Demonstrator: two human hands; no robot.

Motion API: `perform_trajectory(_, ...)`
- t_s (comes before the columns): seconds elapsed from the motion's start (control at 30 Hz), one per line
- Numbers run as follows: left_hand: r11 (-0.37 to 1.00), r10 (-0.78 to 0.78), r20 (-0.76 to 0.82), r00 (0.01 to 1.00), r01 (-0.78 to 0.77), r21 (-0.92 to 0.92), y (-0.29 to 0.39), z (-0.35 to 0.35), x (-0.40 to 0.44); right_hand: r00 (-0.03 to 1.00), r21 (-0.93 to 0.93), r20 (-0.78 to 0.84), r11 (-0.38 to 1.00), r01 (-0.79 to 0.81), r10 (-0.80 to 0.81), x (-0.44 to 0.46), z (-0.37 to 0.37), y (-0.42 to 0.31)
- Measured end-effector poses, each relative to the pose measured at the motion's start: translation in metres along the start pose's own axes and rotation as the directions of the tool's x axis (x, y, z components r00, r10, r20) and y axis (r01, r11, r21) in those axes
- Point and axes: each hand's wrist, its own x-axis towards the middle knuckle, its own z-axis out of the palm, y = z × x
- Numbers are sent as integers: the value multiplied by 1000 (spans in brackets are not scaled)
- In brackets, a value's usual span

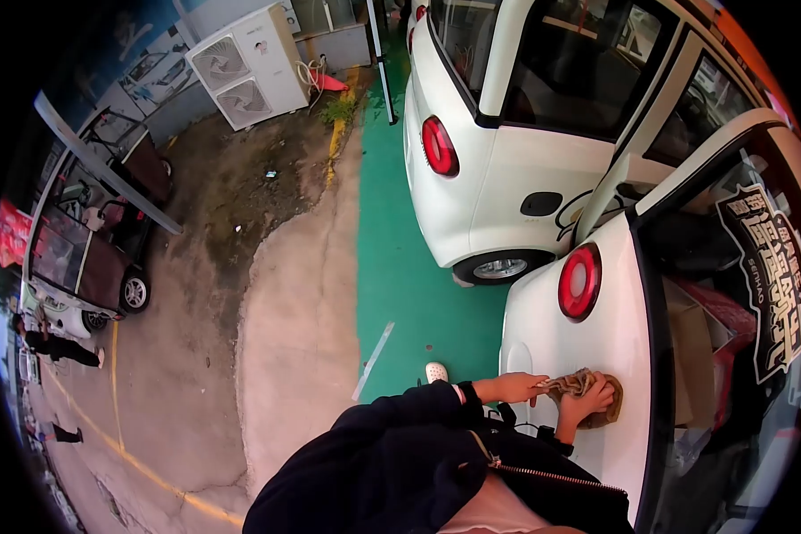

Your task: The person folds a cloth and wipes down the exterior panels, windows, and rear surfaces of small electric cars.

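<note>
My right hand [587, 405] is closed on a bunched brown cloth [573, 383], which lies against the white rear panel [556, 343] of the nearer small car. Part of the cloth spreads out past my right fingers on the panel. My left hand [516, 388] pinches the cloth's left edge, and a dark band circles that wrist. Just above both hands is the car's round red tail light [579, 282]. Dark jacket sleeves [400, 418] cover my arms.
A second white car [489, 178] stands close behind, with a dark cable [571, 214] at its side port. White air-conditioner unit [249, 67] stands by the wall. Open carts [89, 231] and a walking person [62, 345] are at the left. A pale shoe [436, 372] rests on green floor [400, 294].
</note>
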Motion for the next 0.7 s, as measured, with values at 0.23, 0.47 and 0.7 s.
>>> perform_trajectory(0.23,992,-117,-435,893,123,-15,-90,-150,-62,720,519,426,800,300,-547,60,103,-153)
perform_trajectory(0.47,966,-253,-763,595,113,-233,-106,-278,-149,599,633,483,727,266,-639,83,199,-328)
perform_trajectory(0.7,893,-74,-827,558,-332,-304,-101,-419,-171,826,727,292,673,136,-482,132,263,-469)
